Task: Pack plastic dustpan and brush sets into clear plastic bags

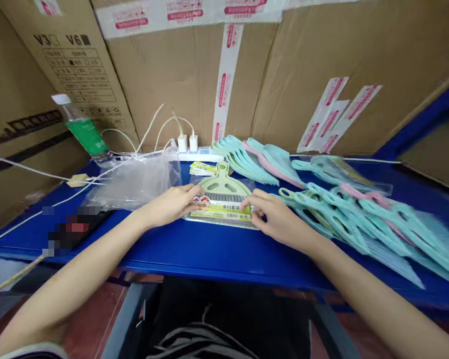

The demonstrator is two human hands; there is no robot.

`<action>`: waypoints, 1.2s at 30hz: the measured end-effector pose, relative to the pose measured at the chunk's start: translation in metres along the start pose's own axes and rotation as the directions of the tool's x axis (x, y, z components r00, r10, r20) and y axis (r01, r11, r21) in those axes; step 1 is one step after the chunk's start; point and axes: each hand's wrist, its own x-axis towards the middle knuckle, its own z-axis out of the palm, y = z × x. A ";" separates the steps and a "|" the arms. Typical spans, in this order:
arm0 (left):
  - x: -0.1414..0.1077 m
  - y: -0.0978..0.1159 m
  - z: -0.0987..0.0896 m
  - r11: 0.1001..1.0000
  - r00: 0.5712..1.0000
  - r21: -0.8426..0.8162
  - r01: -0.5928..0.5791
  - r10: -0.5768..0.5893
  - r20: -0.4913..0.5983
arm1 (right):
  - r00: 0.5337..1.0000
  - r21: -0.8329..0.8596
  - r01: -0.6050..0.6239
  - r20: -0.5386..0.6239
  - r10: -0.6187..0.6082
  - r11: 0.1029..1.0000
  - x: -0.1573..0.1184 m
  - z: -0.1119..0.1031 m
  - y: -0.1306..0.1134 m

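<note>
A pale green dustpan and brush set (224,186) lies in front of me, partly inside a clear plastic bag (205,219). Its looped handle points away from me, out past the bag's far end. A yellow and white printed card (220,208) shows through the plastic over dark bristles. At the bag's left edge my left hand (174,203) is closed, thumb and fingers pinching the plastic. My right hand (275,214) pinches the opposite edge with curled fingers. Its fingertips are partly hidden.
Turquoise and pink dustpans (262,159) stand nested behind; several brushes (359,219) are piled right. A packaged set (344,172) lies beyond them. Left are clear bags (134,179), a bottle (84,130) and cables. Printed cards (202,168) lie near a power strip (202,156). Cardboard (179,80) walls the back.
</note>
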 end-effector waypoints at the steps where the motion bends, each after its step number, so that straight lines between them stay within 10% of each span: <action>1: 0.001 -0.001 0.001 1.000 1.000 0.003 -0.002 0.002 0.000 | 1.000 -0.002 0.000 0.001 0.000 1.000 0.000 0.000 0.000; 19: 0.002 -0.002 0.006 0.974 0.997 0.213 -0.071 0.069 0.017 | 0.997 -0.183 0.074 0.020 -0.071 0.980 -0.001 0.001 0.003; 28: 0.003 0.010 0.003 0.883 0.991 0.453 -0.121 0.083 0.103 | 0.924 -0.624 0.382 0.246 -0.292 0.681 0.018 -0.005 -0.020; 36: 0.004 0.016 0.000 0.848 0.988 0.514 -0.128 0.067 0.136 | 0.935 -0.481 0.338 0.272 -0.229 0.809 0.034 0.013 -0.017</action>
